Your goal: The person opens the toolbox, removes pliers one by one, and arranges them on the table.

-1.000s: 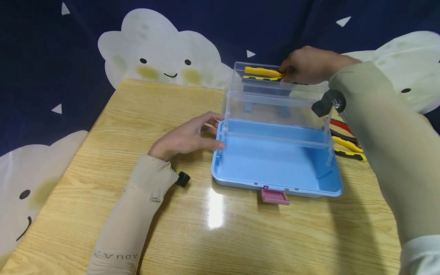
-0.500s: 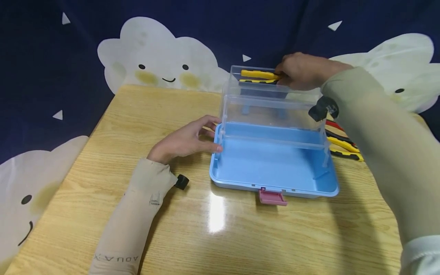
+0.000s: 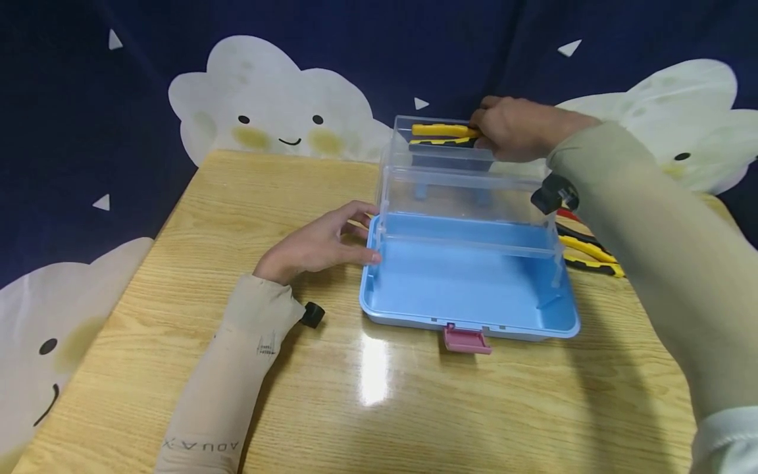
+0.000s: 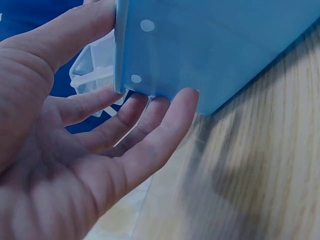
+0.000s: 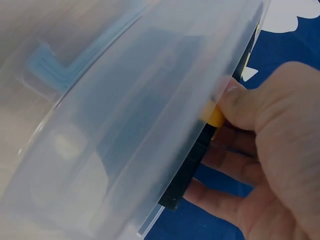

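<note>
A light blue toolbox [image 3: 456, 289] stands on the table, its clear plastic trays raised over the back half. My left hand [image 3: 320, 240] holds the box's left edge, thumb over the rim and fingers curled against the outer wall [image 4: 210, 55]. At the back, my right hand [image 3: 518, 130] pinches pliers with yellow-and-black handles [image 3: 443, 130] in the top clear tray [image 3: 400, 141]. The handles point left; the right hand hides the other end in the head view. In the right wrist view, a black part [image 5: 182, 175] of the pliers shows along the tray's edge.
On the wooden table [image 3: 284, 395], right of the box, lie yellow-and-black handles [image 3: 586, 249] and a red-and-black tool [image 3: 567, 214], partly hidden by the right sleeve. A pink latch [image 3: 466, 340] juts from the box front. A dark blue cloud-print cloth [image 3: 367, 39] hangs behind.
The whole view shifts slightly, with the scene sitting a little lower and further left. Both hands keep their places on the box edge and on the pliers in the top tray.
</note>
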`<state>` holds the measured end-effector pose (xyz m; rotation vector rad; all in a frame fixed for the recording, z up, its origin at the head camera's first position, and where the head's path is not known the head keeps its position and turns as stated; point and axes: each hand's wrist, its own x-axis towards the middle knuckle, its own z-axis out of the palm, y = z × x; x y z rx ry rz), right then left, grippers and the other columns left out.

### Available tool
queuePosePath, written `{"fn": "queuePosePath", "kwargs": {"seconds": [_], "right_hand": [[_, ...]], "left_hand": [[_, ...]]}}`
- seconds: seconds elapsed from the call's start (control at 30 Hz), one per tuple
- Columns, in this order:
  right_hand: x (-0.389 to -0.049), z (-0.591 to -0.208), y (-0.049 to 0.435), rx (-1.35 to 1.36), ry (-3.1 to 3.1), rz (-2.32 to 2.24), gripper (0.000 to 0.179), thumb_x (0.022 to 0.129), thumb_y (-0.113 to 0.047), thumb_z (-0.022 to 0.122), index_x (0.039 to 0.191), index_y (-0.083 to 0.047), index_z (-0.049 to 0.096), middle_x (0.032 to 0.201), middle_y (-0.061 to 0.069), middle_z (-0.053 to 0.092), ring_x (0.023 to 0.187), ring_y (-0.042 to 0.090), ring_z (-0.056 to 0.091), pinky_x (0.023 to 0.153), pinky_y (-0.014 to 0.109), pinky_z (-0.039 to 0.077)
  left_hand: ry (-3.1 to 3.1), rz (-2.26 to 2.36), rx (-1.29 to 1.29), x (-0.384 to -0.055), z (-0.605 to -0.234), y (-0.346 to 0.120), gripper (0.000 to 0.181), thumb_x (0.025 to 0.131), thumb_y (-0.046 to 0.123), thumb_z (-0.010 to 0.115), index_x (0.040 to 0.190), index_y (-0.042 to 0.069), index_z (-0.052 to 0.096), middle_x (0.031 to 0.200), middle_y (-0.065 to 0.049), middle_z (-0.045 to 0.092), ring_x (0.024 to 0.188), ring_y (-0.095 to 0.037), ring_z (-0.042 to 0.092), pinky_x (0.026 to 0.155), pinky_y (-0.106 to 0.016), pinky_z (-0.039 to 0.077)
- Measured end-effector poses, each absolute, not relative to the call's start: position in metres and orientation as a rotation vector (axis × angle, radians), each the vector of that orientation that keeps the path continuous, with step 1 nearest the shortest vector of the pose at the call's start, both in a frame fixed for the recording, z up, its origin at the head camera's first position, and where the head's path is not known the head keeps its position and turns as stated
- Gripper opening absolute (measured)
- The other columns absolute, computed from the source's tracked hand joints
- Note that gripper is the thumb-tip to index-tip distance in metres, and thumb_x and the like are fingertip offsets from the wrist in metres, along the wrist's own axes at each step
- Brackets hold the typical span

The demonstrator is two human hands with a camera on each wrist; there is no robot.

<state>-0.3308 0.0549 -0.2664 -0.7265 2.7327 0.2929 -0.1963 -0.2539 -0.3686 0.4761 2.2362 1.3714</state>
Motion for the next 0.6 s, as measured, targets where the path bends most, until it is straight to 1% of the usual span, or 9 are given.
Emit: {"fn": "queuePosePath", "kwargs": {"seconds": [0.1, 0.4, 0.6], "right_hand": [[-0.330, -0.267, 0.055, -0.746, 2.746, 0.293, 0.041, 0.109, -0.012, 0.049, 0.144, 0.009, 0.048, 0.128, 0.024, 0.049, 0.105, 0.038, 0.052, 0.104, 0.052, 0.051], [-0.329, -0.263, 0.060, -0.783, 2.802, 0.285, 0.041, 0.109, -0.012, 0.050, 0.143, 0.011, 0.049, 0.127, 0.025, 0.051, 0.107, 0.039, 0.053, 0.105, 0.054, 0.050], [-0.328, -0.260, 0.066, -0.801, 2.833, 0.269, 0.040, 0.109, -0.012, 0.049, 0.140, 0.011, 0.051, 0.125, 0.025, 0.051, 0.106, 0.039, 0.054, 0.103, 0.054, 0.051]], "left_hand": [[2.244, 1.368, 0.462, -0.196, -0.368, -0.255, 0.078, 0.088, 0.025, 0.084, 0.153, 0.020, 0.042, 0.142, -0.006, 0.053, 0.133, -0.027, 0.055, 0.110, -0.048, 0.045], [2.236, 1.383, 0.467, -0.198, -0.371, -0.257, 0.077, 0.088, 0.023, 0.084, 0.153, 0.020, 0.043, 0.142, -0.006, 0.054, 0.132, -0.027, 0.056, 0.109, -0.047, 0.046], [2.240, 1.376, 0.481, -0.200, -0.371, -0.257, 0.077, 0.088, 0.023, 0.084, 0.153, 0.019, 0.042, 0.142, -0.007, 0.054, 0.133, -0.028, 0.055, 0.109, -0.048, 0.046]]}}
